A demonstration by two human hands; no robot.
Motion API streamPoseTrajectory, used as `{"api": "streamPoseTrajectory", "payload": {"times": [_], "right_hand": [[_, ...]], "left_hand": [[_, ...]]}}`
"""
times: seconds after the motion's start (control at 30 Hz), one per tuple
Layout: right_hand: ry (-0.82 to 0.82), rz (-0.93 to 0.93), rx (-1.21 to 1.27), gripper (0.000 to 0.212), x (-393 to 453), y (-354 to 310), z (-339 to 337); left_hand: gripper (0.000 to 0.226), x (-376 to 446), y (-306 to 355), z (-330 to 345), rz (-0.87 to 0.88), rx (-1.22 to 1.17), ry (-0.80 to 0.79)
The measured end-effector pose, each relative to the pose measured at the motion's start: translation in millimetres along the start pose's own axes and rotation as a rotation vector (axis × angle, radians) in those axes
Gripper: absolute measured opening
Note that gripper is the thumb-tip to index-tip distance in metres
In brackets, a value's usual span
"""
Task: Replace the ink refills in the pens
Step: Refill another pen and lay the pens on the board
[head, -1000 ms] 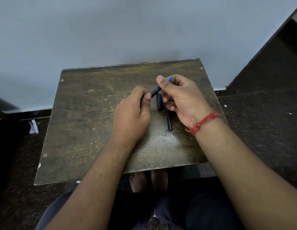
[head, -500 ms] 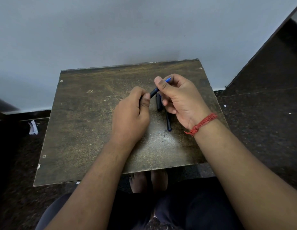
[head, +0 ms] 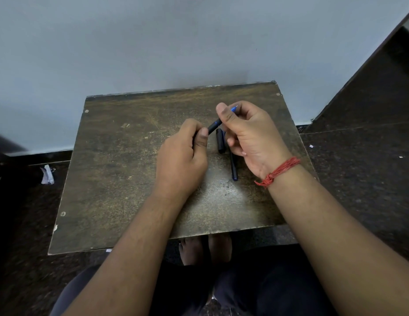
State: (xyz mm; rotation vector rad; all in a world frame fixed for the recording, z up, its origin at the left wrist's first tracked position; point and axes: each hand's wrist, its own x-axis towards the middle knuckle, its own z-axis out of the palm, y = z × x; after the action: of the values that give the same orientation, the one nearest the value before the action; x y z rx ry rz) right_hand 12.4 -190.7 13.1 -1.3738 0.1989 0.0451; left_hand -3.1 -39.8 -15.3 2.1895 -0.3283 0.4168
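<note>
Dark pen (head: 213,126) w/ blue tip was held tilted above the counter (head: 112,179), between both hands. Left hand (head: 183,165) fingers curled round its lower end; right hand (head: 249,135) pinched the upper end. Cap (head: 220,141) & second pen (head: 233,167) lay on counter just below.

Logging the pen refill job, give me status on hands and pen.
Both hands gripping one pen, left hand low end, right hand blue end. Black cap and second pen lie on table. Nothing obstructing.
</note>
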Motion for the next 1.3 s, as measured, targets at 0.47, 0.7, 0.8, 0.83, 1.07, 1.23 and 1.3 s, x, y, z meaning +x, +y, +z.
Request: {"api": "streamPoseTrajectory", "payload": {"times": [0.47, 0.7, 0.8, 0.83, 1.07, 1.23, 1.3], "right_hand": [[0.004, -0.001, 0.056, 0.019, 1.0, 0.1, -0.3], [-0.055, -0.007, 0.096, 0.01, 1.1, 0.7, -2.9], [-0.063, -0.009, 0.104, 0.005, 1.8, -0.7, -5.0], [-0.05, -0.005, 0.1, 0.003, 2.1, -0.7, -5.0], [-0.036, -0.018, 0.071, 0.009, 1.2, 0.4, -3.0], [-0.069, -0.01, 0.111, 0.007, 1.5, -1.3, -5.6], [-0.051, -0.017, 0.105, 0.008, 1.9, -1.2, -5.4]], "left_hand": [[0.019, -0.4, -1.8, 1.2, -0.016, -0.026, -0.014], [0.017, 1.4, -3.5, -0.8, -0.049, -0.054, 0.032], [0.018, 1.4, -3.3, -0.6, -0.066, -0.07, 0.035], [0.018, 1.3, -3.1, -0.2, -0.064, -0.069, 0.031], [0.017, 1.1, -2.0, -0.3, -0.065, -0.068, 0.018], [0.013, 2.4, 1.6, -2.0, -0.078, -0.146, -0.002], [0.012, 2.9, 3.7, -3.1, -0.073, -0.171, -0.01]]}}
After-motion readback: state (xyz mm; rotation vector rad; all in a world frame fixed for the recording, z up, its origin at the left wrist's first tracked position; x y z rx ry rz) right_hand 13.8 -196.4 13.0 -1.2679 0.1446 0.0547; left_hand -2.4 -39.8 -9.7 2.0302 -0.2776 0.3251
